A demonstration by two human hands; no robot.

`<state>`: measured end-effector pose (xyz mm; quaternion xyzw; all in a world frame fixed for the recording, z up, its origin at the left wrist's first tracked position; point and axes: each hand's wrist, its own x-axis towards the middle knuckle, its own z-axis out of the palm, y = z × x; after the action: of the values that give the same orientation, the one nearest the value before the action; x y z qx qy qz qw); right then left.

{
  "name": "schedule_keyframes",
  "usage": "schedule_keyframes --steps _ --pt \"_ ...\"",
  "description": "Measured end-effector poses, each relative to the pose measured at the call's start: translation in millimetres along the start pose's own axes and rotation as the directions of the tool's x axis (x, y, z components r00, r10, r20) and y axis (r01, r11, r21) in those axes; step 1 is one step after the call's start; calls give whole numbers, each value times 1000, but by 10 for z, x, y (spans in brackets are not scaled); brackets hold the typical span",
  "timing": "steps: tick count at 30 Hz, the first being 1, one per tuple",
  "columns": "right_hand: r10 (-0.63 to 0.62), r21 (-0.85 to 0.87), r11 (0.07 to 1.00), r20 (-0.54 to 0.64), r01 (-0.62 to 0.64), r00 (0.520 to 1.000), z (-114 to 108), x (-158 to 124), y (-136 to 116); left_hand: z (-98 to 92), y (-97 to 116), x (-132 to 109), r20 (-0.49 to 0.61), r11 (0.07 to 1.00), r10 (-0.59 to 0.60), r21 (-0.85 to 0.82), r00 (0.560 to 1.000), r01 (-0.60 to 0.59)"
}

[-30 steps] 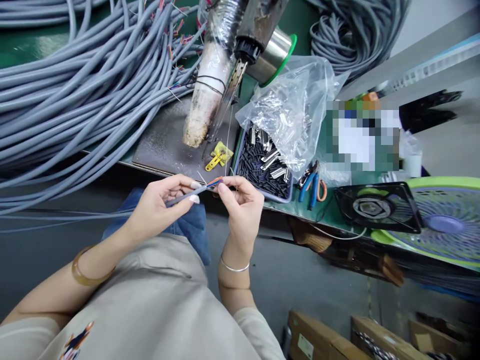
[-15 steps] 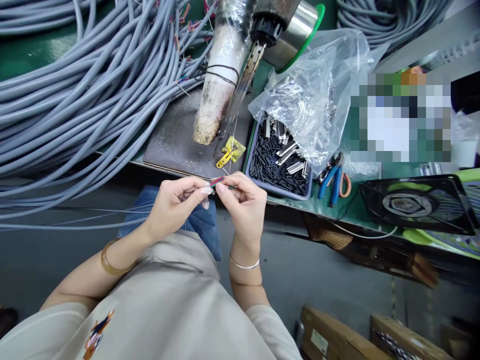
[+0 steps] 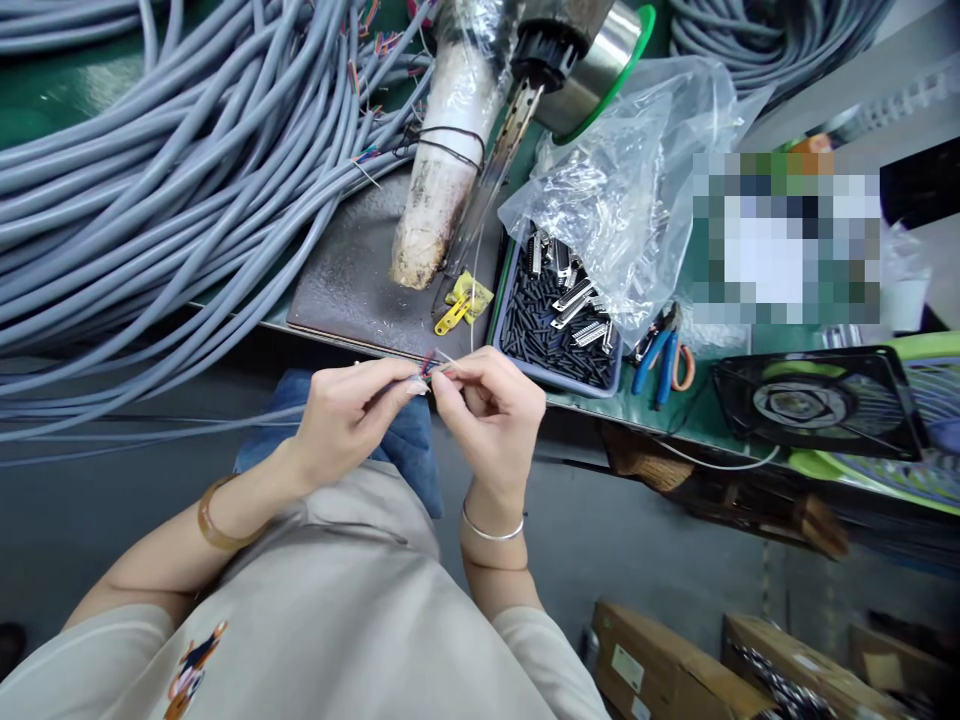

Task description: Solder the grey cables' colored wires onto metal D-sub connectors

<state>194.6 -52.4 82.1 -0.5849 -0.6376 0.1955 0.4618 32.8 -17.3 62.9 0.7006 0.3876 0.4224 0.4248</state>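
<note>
My left hand (image 3: 349,420) pinches the end of a thin grey cable (image 3: 150,432) that trails off to the left below the bench edge. Short coloured wires (image 3: 429,365) stick out of that cable end between my two hands. My right hand (image 3: 491,415) is closed in a pinch on those coloured wire tips. Both hands sit just in front of the bench edge, below a dark metal plate (image 3: 345,285).
A big heap of grey cables (image 3: 172,170) covers the left of the green bench. A soldering fixture (image 3: 442,170) and solder spool (image 3: 600,60) stand behind the plate. A tray of black parts (image 3: 559,335), a plastic bag (image 3: 622,190), blue cutters (image 3: 660,355) and a fan (image 3: 814,400) lie to the right. Cardboard boxes (image 3: 675,670) sit on the floor.
My hands have drawn closer together, so less of the cable end shows between them. My right fingers have shifted on the coloured wire tips. The view has moved slightly.
</note>
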Motion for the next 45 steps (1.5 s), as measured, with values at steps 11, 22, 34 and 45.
schedule_keyframes --steps 11,22,34,45 --pt "289 331 906 -32 -263 957 25 7 100 -41 55 104 287 639 -415 -583 864 501" --pt "342 397 850 85 -346 936 29 77 105 3 101 123 290 673 -384 -563 877 480" --pt "359 518 839 -295 -168 885 -33 88 198 -2 165 107 275 674 -376 -574 885 464" --pt "330 427 832 134 -355 935 9 66 110 0 156 110 258 714 -369 -536 893 450"
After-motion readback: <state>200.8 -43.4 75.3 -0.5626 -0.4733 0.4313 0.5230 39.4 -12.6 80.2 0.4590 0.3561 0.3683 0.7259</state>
